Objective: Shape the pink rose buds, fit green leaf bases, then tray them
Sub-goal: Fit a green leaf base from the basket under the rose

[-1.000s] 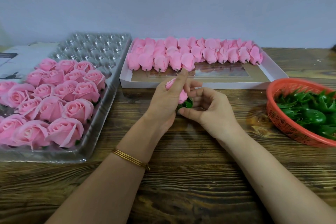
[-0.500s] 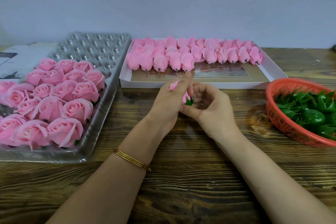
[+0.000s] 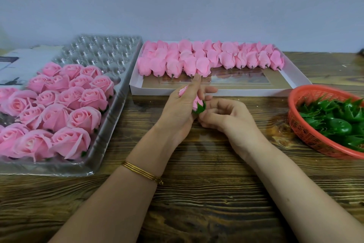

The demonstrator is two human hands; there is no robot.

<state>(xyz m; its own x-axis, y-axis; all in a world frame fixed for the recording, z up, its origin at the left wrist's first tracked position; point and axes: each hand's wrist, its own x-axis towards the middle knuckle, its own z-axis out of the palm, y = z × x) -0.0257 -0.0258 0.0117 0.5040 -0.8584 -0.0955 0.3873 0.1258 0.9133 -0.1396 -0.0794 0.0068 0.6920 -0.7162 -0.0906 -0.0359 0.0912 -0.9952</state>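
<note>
My left hand (image 3: 180, 109) grips a pink rose bud (image 3: 197, 101) above the middle of the wooden table, index finger pointing up. A green leaf base (image 3: 201, 107) sits on the bud's lower end. My right hand (image 3: 226, 117) has its fingers curled, the tips pinching the leaf base from the right. Most of the bud is hidden by my left hand. Shaped pink roses (image 3: 55, 104) fill the near part of a clear plastic tray (image 3: 110, 134) on the left. Unshaped buds (image 3: 206, 58) lie in rows in a white box (image 3: 295, 83) behind my hands.
An orange basket (image 3: 301, 124) with several green leaf bases (image 3: 334, 122) stands at the right edge. Grey-white paper (image 3: 21, 61) lies at the far left behind the tray. A pale wall closes off the back of the table (image 3: 206, 193).
Both hands rose slightly with the bud. The leaf base, earlier mostly hidden under the bud, now shows more plainly at the bud's lower end.
</note>
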